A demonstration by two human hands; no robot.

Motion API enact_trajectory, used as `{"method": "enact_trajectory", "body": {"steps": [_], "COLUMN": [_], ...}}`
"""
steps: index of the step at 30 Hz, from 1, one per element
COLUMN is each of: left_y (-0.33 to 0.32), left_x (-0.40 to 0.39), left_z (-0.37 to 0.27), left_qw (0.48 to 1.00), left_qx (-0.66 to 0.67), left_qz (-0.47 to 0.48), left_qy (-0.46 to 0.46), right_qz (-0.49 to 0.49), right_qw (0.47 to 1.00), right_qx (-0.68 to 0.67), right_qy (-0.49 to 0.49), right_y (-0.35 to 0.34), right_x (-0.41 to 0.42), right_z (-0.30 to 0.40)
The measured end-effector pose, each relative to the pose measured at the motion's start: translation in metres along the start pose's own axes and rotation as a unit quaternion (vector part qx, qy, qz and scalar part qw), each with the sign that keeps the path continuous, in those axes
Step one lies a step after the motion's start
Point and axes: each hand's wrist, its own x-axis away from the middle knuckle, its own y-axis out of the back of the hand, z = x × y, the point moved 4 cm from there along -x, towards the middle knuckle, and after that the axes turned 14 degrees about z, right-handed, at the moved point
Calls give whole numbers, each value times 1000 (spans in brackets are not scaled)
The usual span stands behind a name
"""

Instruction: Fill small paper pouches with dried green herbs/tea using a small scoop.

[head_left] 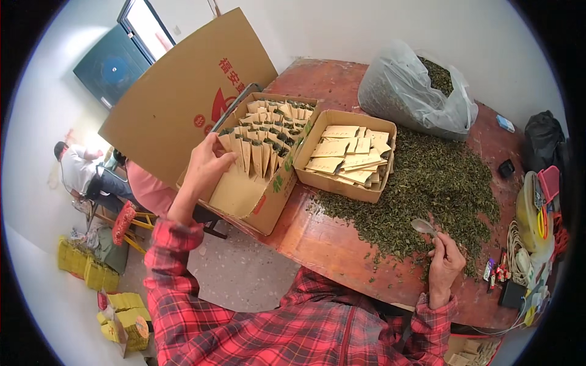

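My left hand [208, 158] reaches into a long cardboard box [238, 190], its thumb and fingers pinching a kraft-paper packet [226, 142] at the end of the rows. Upright packets [258, 153], their tops open with dark green leaf showing, fill most of that box; bare cardboard shows at its near end. Between the thumb and fingers of my right hand [446, 263] is a small clear plastic spoon [423, 226]. Its bowl lies over the near edge of a spread heap of dried leaf [425, 183], apparently tea. A smaller carton [341, 186] of flat packets [348, 148] stands between them.
A plastic bag [412, 100] of leaf stands behind the heap on the red wooden table [311, 215]. Cords [515, 247], a black box [511, 294] and scissors [543, 223] crowd the right edge. A large cardboard panel [183, 91] rises at left; a person [82, 169] sits beyond.
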Motion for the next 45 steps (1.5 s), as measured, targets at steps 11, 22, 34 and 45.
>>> {"method": "enact_trajectory", "body": {"steps": [11,22,34,45], "left_y": [1,-6,-8,-6], "left_x": [-50,-66,-69,-54], "left_z": [81,110,118,89], "left_qw": [976,975,975,970], "left_qx": [-71,-52,-95,-142], "left_qz": [35,47,44,65], "left_qy": [205,213,195,185], "right_qz": [16,18,19,12], "right_qw": [1000,1000,999,1000], "right_qx": [9,3,-2,8], "right_qy": [-12,-24,-26,-23], "right_y": [0,1,1,4], "right_x": [3,2,3,4], "right_z": [-7,-7,-7,-1]}}
